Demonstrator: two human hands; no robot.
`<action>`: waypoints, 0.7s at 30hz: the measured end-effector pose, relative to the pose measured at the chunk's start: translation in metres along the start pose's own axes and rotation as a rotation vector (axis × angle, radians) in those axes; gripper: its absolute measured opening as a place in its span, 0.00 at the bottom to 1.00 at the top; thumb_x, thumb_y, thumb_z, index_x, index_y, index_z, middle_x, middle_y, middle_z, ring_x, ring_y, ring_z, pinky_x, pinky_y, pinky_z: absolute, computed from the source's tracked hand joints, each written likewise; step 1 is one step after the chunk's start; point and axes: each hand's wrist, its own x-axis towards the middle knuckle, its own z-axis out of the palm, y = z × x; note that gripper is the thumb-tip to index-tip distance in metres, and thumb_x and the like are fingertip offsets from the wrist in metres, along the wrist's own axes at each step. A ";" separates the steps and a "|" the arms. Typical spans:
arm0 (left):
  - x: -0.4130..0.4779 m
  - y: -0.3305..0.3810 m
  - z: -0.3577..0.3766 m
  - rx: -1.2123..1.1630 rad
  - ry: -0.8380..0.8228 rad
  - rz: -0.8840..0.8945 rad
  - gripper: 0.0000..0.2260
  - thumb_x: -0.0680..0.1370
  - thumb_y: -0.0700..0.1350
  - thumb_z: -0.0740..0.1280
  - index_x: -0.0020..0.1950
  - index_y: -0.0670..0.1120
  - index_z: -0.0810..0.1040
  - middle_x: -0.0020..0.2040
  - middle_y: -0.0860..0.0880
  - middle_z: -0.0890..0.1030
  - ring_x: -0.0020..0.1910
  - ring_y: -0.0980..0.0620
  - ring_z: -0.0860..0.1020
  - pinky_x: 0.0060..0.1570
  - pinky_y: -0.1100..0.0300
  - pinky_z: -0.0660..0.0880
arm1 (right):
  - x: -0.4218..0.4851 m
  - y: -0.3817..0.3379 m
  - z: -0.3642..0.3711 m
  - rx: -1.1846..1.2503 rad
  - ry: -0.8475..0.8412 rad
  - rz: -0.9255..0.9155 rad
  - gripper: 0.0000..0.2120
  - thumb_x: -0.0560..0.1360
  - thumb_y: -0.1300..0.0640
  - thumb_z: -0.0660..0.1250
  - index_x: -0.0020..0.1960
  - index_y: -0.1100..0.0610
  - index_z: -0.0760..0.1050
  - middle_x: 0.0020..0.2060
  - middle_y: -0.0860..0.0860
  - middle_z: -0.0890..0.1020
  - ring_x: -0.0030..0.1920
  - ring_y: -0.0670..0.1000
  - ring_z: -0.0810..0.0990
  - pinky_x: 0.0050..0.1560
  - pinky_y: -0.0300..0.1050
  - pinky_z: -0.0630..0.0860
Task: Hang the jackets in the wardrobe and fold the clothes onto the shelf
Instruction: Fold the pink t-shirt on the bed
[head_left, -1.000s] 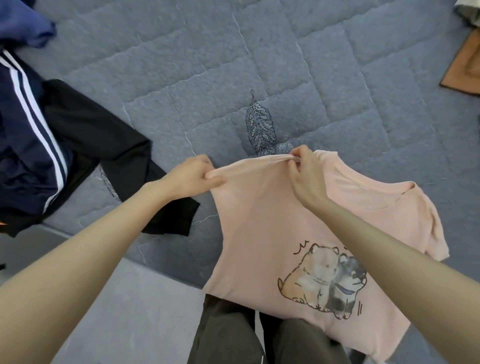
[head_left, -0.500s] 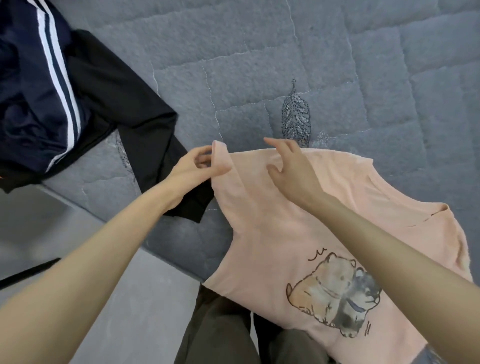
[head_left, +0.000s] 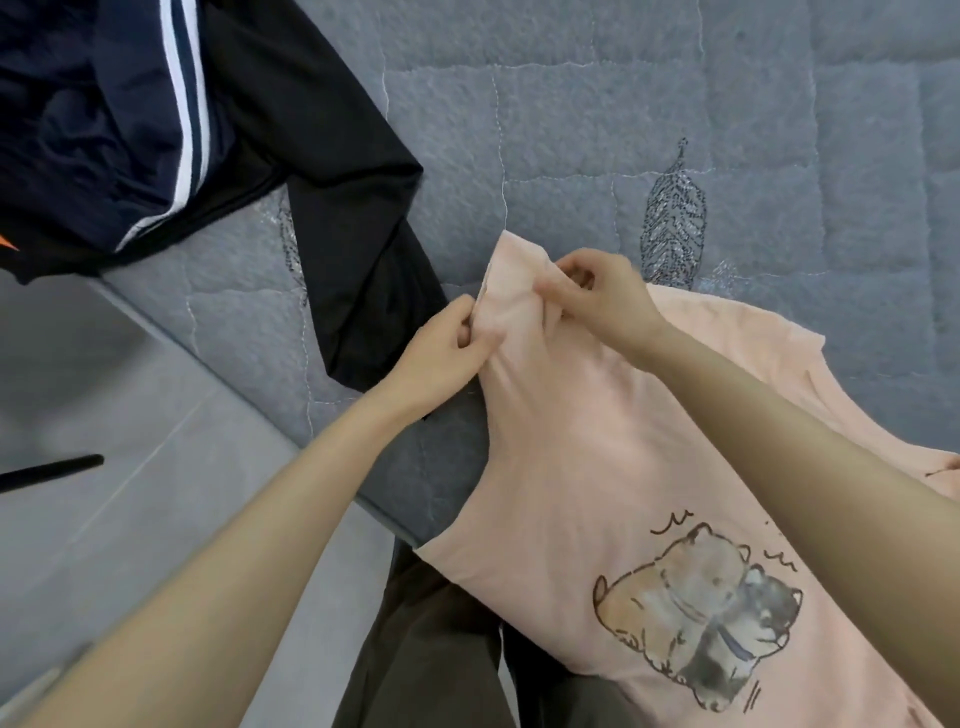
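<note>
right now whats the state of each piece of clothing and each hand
pink t-shirt: unfolded, print up, one corner bunched between both hands
left hand: pinching the bunched corner
right hand: pinching the same corner
black garment: unfolded, loose on the quilt
navy striped garment: crumpled, unfolded

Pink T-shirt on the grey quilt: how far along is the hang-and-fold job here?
Done: nothing visibly; no folded pile, wardrobe or shelf is in view. In hand: the left hand and right hand both pinch one bunched end of the pink T-shirt, lying partly on the grey quilt, not yet folded. Left: the navy striped jacket and the black garment lie crumpled beside it, unhung.
</note>
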 end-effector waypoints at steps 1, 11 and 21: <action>-0.007 -0.006 0.000 -0.021 0.016 0.023 0.13 0.79 0.49 0.64 0.48 0.39 0.71 0.36 0.42 0.74 0.36 0.52 0.71 0.37 0.54 0.69 | -0.002 0.000 -0.002 0.096 -0.002 0.013 0.04 0.76 0.56 0.69 0.44 0.55 0.78 0.32 0.50 0.78 0.38 0.51 0.78 0.46 0.47 0.76; -0.038 -0.034 0.001 0.177 0.086 0.106 0.08 0.74 0.46 0.70 0.38 0.50 0.73 0.39 0.54 0.74 0.36 0.58 0.73 0.38 0.64 0.71 | -0.011 -0.009 0.002 0.093 -0.035 -0.088 0.04 0.78 0.64 0.63 0.48 0.57 0.74 0.42 0.50 0.81 0.42 0.51 0.81 0.51 0.46 0.75; -0.086 0.018 0.065 0.751 -0.065 0.456 0.08 0.72 0.46 0.62 0.38 0.50 0.63 0.29 0.55 0.66 0.30 0.54 0.66 0.30 0.60 0.59 | -0.074 0.034 -0.046 0.015 0.188 -0.079 0.11 0.73 0.72 0.61 0.42 0.58 0.77 0.49 0.58 0.78 0.47 0.53 0.76 0.52 0.42 0.73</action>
